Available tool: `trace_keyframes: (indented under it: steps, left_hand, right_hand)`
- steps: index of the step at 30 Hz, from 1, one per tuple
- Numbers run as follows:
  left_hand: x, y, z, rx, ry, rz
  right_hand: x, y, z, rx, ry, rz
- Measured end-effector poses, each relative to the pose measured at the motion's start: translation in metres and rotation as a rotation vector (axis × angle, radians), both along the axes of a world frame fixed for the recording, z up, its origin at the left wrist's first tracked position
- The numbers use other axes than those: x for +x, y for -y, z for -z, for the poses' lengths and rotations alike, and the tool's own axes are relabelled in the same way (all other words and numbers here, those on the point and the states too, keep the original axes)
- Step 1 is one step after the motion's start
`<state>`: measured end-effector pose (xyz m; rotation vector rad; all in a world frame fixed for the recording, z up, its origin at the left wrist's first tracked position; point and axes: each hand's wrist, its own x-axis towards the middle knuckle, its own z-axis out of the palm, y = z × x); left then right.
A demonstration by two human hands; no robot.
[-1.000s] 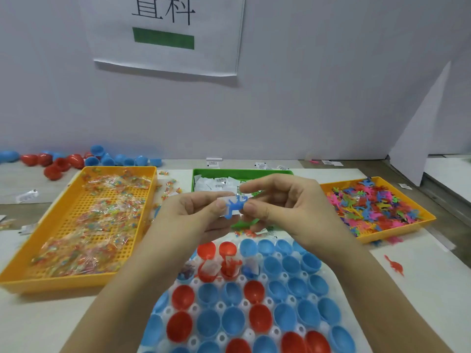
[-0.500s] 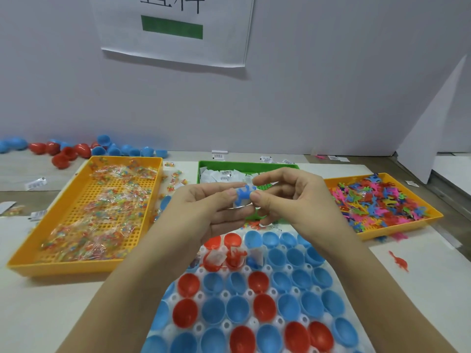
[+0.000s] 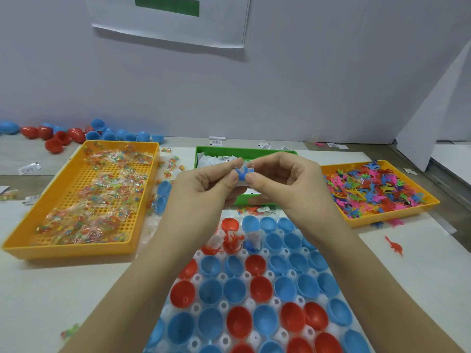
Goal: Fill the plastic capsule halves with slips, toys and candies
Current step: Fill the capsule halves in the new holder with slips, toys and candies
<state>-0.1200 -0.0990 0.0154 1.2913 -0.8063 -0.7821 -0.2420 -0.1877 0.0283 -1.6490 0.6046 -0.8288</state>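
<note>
The left hand (image 3: 204,192) and right hand (image 3: 288,182) meet fingertip to fingertip, both pinching 1 blue toy (image 3: 242,172) with a white slip (image 3: 241,184), above the green slip tray (image 3: 254,151). Open capsule halves (image 3: 235,290) sit below the wrists. The slips' print is too small to read.

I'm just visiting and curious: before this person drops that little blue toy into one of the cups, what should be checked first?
1. Blue toy secure in the grip of the left hand and right hand: ok, both pinch it at the fingertips.
2. White slip held with the toy: ok, it shows behind it.
3. Empty cup ready: ok, the blue cup beside the filled ones holds nothing.
4. Candy tray stocked: ok, wrapped candies lie across it.
5. Candy in the filled cups: cannot tell; only slips and toys show.
</note>
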Motion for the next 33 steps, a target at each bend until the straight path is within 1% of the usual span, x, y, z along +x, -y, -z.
trace_keyframes:
  steps: [3,7,9,11,13,16,19,21,23,25,28,33]
  left_hand:
    - [0.003,0.000,0.002,0.040,0.112,-0.016]
    - [0.004,-0.005,-0.004,0.098,0.202,0.075]
    - [0.009,-0.008,-0.006,0.116,0.262,0.057]
    - [0.022,-0.013,-0.010,0.111,0.299,-0.007]
    - [0.039,-0.018,-0.014,0.102,0.321,-0.091]
    - [0.072,-0.025,-0.010,0.134,0.485,-0.319]
    - [0.108,-0.033,0.010,0.310,0.658,-0.549]
    - [0.130,-0.037,0.027,0.470,0.736,-0.595]
    - [0.146,-0.039,0.039,0.623,0.747,-0.563]
    - [0.151,-0.039,0.047,0.721,0.738,-0.489]
    - [0.149,-0.036,0.058,0.803,0.771,-0.435]
    - [0.150,-0.030,0.066,0.861,0.824,-0.473]
  right_hand:
    - [-0.002,0.000,-0.001,0.031,0.038,0.002]
    - [-0.007,0.001,-0.007,-0.028,0.018,-0.005]
    - [-0.012,0.007,-0.010,-0.021,-0.006,0.018]
    - [-0.021,0.014,-0.009,-0.007,-0.096,0.032]
    - [-0.031,0.017,-0.002,-0.035,-0.265,0.040]
    - [-0.046,0.017,0.014,-0.089,-0.506,0.054]
    - [-0.052,0.015,0.024,-0.113,-0.601,0.070]
    - [-0.050,0.014,0.028,-0.147,-0.634,0.059]
    - [-0.048,0.013,0.028,-0.202,-0.686,0.037]
    - [-0.045,0.013,0.026,-0.235,-0.745,-0.004]
    - [-0.041,0.016,0.022,-0.253,-0.811,-0.065]
    - [-0.033,0.021,0.017,-0.307,-0.924,-0.130]
